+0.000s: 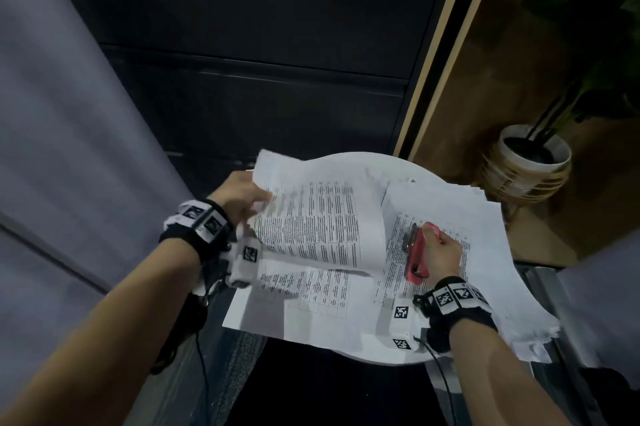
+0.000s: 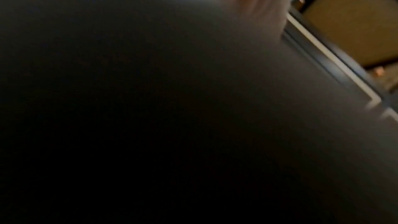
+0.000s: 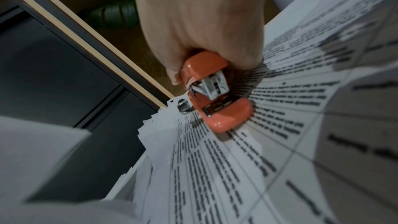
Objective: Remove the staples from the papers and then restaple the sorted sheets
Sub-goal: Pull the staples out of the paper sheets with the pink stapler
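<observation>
On the round white table [image 1: 398,354], you've got printed sheets spread wide. Your left hand [image 1: 242,199] grips the lifted sheets [image 1: 311,214] by their left edge, fingers curled round them, holding them curved up off the pile; your left wrist view is nearly all dark, so nothing of that grip shows there. Moving right, your right hand [image 1: 443,254] is wrapped round the red stapler [image 1: 417,257], resting on the lower stack [image 1: 485,252] just beside the raised pages. Only your right wrist view shows the stapler's [image 3: 212,91] metal mouth parted, near the stack's fanned corner [image 3: 163,117].
</observation>
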`<state>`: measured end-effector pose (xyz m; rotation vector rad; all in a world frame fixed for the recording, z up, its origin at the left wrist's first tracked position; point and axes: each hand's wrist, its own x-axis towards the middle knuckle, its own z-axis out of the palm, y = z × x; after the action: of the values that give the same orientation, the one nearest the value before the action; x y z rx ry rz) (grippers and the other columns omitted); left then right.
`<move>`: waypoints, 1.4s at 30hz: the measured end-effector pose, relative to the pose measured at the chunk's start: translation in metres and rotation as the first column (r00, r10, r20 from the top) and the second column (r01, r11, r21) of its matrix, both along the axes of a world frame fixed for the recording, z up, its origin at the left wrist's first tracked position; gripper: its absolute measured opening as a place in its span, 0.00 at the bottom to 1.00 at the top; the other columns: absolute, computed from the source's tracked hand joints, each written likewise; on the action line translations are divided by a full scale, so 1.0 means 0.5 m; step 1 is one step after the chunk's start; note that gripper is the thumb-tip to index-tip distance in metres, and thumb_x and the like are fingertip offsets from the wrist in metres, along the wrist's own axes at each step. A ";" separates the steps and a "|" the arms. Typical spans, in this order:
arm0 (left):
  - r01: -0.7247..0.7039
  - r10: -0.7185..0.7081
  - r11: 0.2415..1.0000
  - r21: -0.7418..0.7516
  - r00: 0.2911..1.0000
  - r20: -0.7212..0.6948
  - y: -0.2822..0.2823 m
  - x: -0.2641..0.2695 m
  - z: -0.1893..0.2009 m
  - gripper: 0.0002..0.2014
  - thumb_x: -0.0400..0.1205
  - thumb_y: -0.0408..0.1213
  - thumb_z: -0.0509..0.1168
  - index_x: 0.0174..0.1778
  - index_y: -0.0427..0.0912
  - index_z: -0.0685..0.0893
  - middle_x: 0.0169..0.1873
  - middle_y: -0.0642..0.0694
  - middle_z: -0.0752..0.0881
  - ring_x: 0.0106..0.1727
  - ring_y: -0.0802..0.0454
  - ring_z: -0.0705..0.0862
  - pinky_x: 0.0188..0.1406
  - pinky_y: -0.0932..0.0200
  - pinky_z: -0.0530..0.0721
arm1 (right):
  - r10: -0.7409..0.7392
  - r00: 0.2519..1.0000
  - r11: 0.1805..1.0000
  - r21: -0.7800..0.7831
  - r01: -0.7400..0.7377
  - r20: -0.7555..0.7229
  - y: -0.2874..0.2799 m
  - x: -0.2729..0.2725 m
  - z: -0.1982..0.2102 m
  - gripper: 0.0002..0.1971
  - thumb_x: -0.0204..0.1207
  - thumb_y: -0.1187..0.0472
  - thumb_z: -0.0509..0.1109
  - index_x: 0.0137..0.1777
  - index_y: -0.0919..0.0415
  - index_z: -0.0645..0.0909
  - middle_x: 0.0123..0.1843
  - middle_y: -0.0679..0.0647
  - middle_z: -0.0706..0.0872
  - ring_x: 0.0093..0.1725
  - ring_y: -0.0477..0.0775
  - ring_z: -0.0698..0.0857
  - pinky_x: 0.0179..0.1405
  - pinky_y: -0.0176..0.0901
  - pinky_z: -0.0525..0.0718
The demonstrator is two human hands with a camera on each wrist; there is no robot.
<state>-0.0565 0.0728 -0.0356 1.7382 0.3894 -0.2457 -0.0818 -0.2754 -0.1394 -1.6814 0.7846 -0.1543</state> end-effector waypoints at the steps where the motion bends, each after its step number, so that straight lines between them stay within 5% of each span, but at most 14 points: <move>1: -0.011 0.011 0.993 0.121 1.000 0.001 -0.012 0.004 -0.022 0.10 0.76 0.15 0.64 0.33 0.33 0.79 0.24 0.43 0.79 0.16 0.61 0.76 0.14 0.68 0.71 | -0.003 1.000 1.000 0.001 0.002 0.013 -0.002 0.000 0.001 0.17 0.77 0.43 0.71 0.51 0.57 0.87 0.42 0.61 0.88 0.49 0.66 0.87 0.52 0.53 0.87; 4: -0.063 0.071 0.880 0.471 0.997 0.002 -0.032 0.007 -0.079 0.05 0.77 0.23 0.63 0.42 0.30 0.85 0.39 0.35 0.84 0.42 0.46 0.86 0.40 0.54 0.83 | -0.020 1.000 1.000 0.013 0.019 0.019 -0.001 -0.002 0.007 0.16 0.78 0.47 0.70 0.50 0.61 0.87 0.38 0.59 0.86 0.42 0.63 0.86 0.42 0.45 0.83; 6: -0.077 0.105 0.831 0.551 0.994 -0.019 -0.035 0.004 -0.099 0.08 0.80 0.28 0.62 0.42 0.29 0.85 0.48 0.32 0.86 0.48 0.38 0.84 0.49 0.49 0.82 | -0.018 1.000 0.999 0.030 0.018 0.022 0.004 -0.006 0.017 0.14 0.80 0.49 0.70 0.47 0.61 0.86 0.34 0.57 0.84 0.33 0.59 0.84 0.31 0.42 0.83; 10: 0.009 0.052 0.802 0.597 0.995 -0.085 -0.037 -0.002 -0.109 0.10 0.81 0.27 0.61 0.33 0.35 0.74 0.41 0.40 0.79 0.45 0.45 0.76 0.44 0.56 0.74 | -0.001 1.000 0.999 0.037 0.001 0.020 -0.003 -0.003 0.018 0.14 0.80 0.51 0.70 0.42 0.62 0.84 0.33 0.59 0.83 0.30 0.58 0.81 0.28 0.40 0.78; 14: 0.412 -0.333 0.731 0.544 0.911 -0.243 -0.051 -0.004 -0.117 0.15 0.80 0.25 0.64 0.27 0.39 0.75 0.30 0.48 0.76 0.41 0.44 0.80 0.23 0.74 0.66 | 0.007 1.000 1.000 0.006 -0.007 -0.008 -0.005 -0.001 0.010 0.16 0.79 0.45 0.70 0.47 0.59 0.86 0.36 0.57 0.85 0.35 0.60 0.84 0.39 0.50 0.85; 17: 0.471 -0.420 0.757 0.453 0.882 -0.215 -0.062 -0.013 -0.140 0.15 0.75 0.17 0.66 0.25 0.36 0.75 0.21 0.46 0.74 0.24 0.48 0.74 0.13 0.69 0.67 | 0.012 1.000 1.000 0.002 -0.012 -0.017 -0.004 -0.002 0.011 0.14 0.79 0.46 0.70 0.48 0.58 0.86 0.36 0.58 0.85 0.34 0.59 0.83 0.35 0.47 0.84; 19: 0.458 -0.392 0.779 0.428 0.889 -0.236 -0.074 -0.021 -0.144 0.06 0.75 0.17 0.66 0.40 0.31 0.79 0.23 0.45 0.74 0.23 0.50 0.72 0.15 0.65 0.68 | 0.017 1.000 1.000 0.004 -0.017 -0.024 -0.003 -0.004 0.019 0.16 0.78 0.45 0.70 0.48 0.58 0.86 0.36 0.59 0.86 0.31 0.59 0.82 0.30 0.44 0.80; 22: 0.392 -0.305 0.808 0.441 0.917 -0.256 -0.097 -0.032 -0.142 0.25 0.75 0.22 0.68 0.67 0.34 0.69 0.36 0.43 0.77 0.33 0.45 0.78 0.21 0.61 0.73 | 0.058 0.998 0.998 -0.033 -0.059 -0.031 0.005 -0.004 0.032 0.17 0.79 0.46 0.69 0.47 0.60 0.87 0.32 0.58 0.85 0.26 0.58 0.81 0.28 0.44 0.79; 25: 0.333 -0.299 0.620 0.710 0.937 -0.179 -0.115 -0.051 -0.125 0.46 0.72 0.37 0.76 0.81 0.41 0.54 0.61 0.39 0.76 0.59 0.40 0.80 0.46 0.50 0.83 | 0.167 0.986 0.975 -0.146 -0.169 -0.022 0.042 0.005 0.038 0.14 0.75 0.40 0.67 0.41 0.47 0.88 0.35 0.52 0.88 0.40 0.62 0.87 0.59 0.61 0.82; 26: 0.326 -0.368 0.496 0.805 0.918 -0.145 -0.121 -0.056 -0.121 0.49 0.72 0.44 0.76 0.82 0.43 0.51 0.70 0.39 0.72 0.69 0.39 0.75 0.60 0.45 0.80 | 0.227 0.973 0.958 -0.172 -0.229 -0.029 0.061 0.007 0.039 0.13 0.73 0.37 0.66 0.39 0.42 0.86 0.37 0.51 0.89 0.46 0.63 0.87 0.65 0.66 0.78; 28: 0.339 -0.534 0.303 0.891 0.835 -0.135 -0.135 -0.065 -0.118 0.47 0.76 0.55 0.70 0.84 0.44 0.51 0.81 0.40 0.60 0.82 0.40 0.57 0.80 0.37 0.58 | 0.350 0.933 0.901 -0.245 -0.359 -0.080 0.104 0.011 0.035 0.11 0.74 0.36 0.66 0.40 0.38 0.84 0.38 0.49 0.90 0.48 0.61 0.88 0.68 0.69 0.73; 31: 0.507 -0.658 0.129 0.852 0.687 -0.309 -0.148 -0.081 -0.149 0.46 0.80 0.63 0.59 0.85 0.41 0.45 0.85 0.42 0.43 0.85 0.44 0.40 0.82 0.37 0.37 | 0.480 0.862 0.798 -0.327 -0.506 -0.162 0.179 0.004 0.037 0.09 0.78 0.40 0.66 0.41 0.39 0.84 0.36 0.46 0.89 0.44 0.54 0.88 0.69 0.66 0.72; 36: 0.593 -0.649 0.113 0.798 0.652 -0.393 -0.141 -0.092 -0.201 0.51 0.78 0.70 0.52 0.82 0.42 0.30 0.81 0.45 0.28 0.83 0.45 0.31 0.77 0.34 0.31 | 0.467 0.789 0.550 -0.567 -0.613 -0.400 0.259 -0.015 0.037 0.18 0.80 0.40 0.61 0.49 0.51 0.87 0.46 0.49 0.90 0.56 0.57 0.82 0.64 0.56 0.60; 42: 0.579 -0.644 0.110 0.808 0.661 -0.386 -0.136 -0.089 -0.212 0.54 0.76 0.73 0.51 0.82 0.44 0.28 0.80 0.46 0.26 0.82 0.45 0.28 0.74 0.30 0.29 | 0.337 0.811 0.601 -0.554 -0.577 -0.479 0.289 -0.009 0.053 0.13 0.83 0.49 0.59 0.41 0.53 0.77 0.50 0.53 0.88 0.65 0.60 0.75 0.64 0.59 0.63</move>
<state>-0.1011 0.0047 -0.1419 2.9759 -0.4557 -0.6883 -0.0862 -0.1306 -0.1130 -2.6307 0.5067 0.2575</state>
